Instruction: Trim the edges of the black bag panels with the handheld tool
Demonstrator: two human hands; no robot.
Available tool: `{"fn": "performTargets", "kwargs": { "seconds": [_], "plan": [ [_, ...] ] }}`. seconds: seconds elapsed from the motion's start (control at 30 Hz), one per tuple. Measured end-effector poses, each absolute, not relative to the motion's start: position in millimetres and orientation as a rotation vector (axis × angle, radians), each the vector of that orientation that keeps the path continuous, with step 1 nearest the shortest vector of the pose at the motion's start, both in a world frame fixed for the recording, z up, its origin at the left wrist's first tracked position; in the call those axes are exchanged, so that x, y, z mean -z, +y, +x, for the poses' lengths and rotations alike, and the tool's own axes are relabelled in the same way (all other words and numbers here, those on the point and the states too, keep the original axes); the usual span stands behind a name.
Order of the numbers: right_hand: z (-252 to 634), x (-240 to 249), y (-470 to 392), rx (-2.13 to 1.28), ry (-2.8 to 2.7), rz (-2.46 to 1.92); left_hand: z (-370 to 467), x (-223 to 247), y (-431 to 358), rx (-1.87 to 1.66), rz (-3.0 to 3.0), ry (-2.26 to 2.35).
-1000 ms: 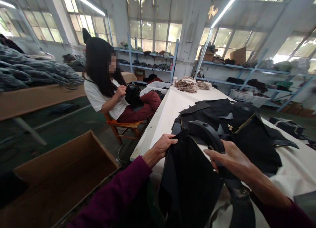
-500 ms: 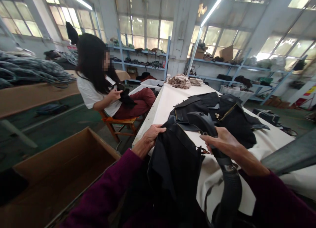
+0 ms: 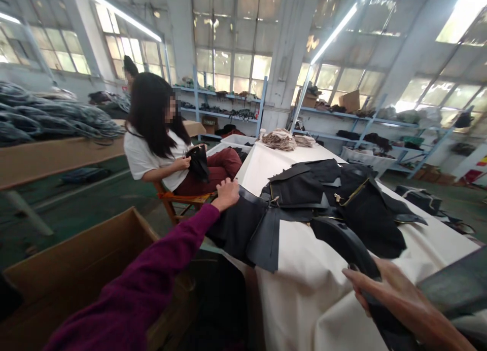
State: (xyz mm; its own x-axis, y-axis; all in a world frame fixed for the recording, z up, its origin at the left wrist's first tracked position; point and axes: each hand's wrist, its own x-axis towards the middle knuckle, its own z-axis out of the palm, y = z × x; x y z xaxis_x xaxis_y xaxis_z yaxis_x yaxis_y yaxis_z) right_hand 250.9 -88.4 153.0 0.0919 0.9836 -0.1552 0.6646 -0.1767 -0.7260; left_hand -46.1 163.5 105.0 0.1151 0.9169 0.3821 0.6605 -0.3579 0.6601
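My left hand [image 3: 227, 194] is closed on the upper left edge of a black fabric piece [image 3: 243, 224], which hangs over the near left edge of the table. The piece has a flap spread out on the white cover. Around the curved black handle of a vacuum hose [image 3: 344, 244], my right hand [image 3: 384, 285] is wrapped, low on the right. The handle's far end reaches the near edge of a heap of black fabric pieces [image 3: 304, 183]. Gold-toned zips [image 3: 353, 192] show on some of them.
A white-covered table [image 3: 297, 259] runs away from me, with stacked beige pieces [image 3: 279, 139] at its far end. A co-worker [image 3: 155, 143] sits left of it, holding a black item. An open cardboard box [image 3: 83, 270] stands lower left. A grey metal beam [image 3: 452, 280] crosses at right.
My left hand has moved forward and left, and the black piece now lies at the table edge rather than near my body. My right hand and the hose handle have come back right and nearer me.
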Motion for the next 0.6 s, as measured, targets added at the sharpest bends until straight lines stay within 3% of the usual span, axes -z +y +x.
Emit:
{"fn": "performTargets", "kwargs": {
  "seconds": [0.27,0.6],
  "plan": [
    [258.2,-133.9,-62.3,-1.037,-1.604,-1.890,30.6,-41.5,165.0,-0.627,2.025,1.536],
    [255.0,-123.6,-27.4,-1.165,-1.665,-1.832,1.1,-48.4,157.5,-0.846,1.604,1.027]
  ]
}}
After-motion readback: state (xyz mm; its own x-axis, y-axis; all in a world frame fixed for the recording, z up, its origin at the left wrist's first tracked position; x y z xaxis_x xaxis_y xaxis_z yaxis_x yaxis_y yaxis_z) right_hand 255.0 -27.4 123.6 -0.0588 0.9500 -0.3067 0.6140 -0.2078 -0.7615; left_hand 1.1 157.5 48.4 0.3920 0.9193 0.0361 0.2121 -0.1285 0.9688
